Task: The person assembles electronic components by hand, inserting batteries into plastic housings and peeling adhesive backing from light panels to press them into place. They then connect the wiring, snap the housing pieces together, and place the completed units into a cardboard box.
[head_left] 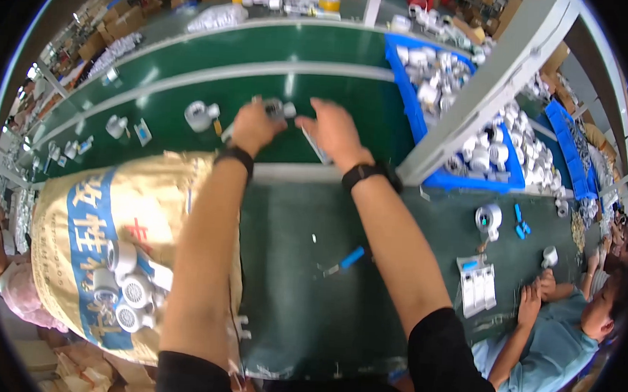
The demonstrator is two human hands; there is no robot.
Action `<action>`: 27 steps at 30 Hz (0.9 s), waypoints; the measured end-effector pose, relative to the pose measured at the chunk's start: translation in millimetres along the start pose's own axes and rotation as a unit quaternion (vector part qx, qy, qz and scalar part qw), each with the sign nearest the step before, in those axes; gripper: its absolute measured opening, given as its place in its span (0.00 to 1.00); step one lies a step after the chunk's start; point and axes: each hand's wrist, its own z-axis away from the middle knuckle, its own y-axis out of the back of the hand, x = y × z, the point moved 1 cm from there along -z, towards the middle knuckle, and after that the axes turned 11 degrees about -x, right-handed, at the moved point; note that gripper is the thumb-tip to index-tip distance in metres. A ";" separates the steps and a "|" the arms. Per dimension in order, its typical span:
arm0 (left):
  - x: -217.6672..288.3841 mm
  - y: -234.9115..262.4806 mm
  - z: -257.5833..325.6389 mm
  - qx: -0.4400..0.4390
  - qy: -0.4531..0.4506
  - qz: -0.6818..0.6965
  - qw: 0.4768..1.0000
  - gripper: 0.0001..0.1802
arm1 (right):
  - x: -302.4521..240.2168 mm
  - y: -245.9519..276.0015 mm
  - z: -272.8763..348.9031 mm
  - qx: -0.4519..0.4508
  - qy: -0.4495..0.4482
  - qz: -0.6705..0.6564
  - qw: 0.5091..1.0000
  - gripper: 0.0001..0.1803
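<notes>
reaching over the green belt [386, 125], a worker's left hand [256, 128] is at a white fitting [276, 109] between both hands, whether gripped one cannot tell; the right hand [335, 132] has its grip spread apart near a pale strip [316, 146]. likely a pickup, calling next for a firm hold.

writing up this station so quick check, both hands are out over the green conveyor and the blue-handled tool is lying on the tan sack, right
Not quite: the blue-handled tool lies on the dark green table, right of the tan sack, as the head view shows. Both the left hand and right hand are over the green conveyor.
</notes>
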 end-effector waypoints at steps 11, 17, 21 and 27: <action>64.8 137.6 294.4 0.022 -0.070 0.091 0.993 0.23 | -24.6 68.2 230.4 -0.242 0.147 0.003 0.959 0.17; 45.3 76.1 438.8 0.083 -0.018 0.018 0.996 0.19 | -31.2 57.8 268.4 -0.094 0.094 -0.068 0.989 0.05; 76.8 -1.4 467.5 -0.050 0.034 0.392 0.918 0.24 | -66.8 117.8 314.9 -0.012 0.188 -0.046 0.981 0.09; 141.3 -90.5 404.1 -0.329 -0.001 0.758 0.562 0.27 | -76.8 126.4 404.7 -0.033 0.172 -0.092 0.980 0.18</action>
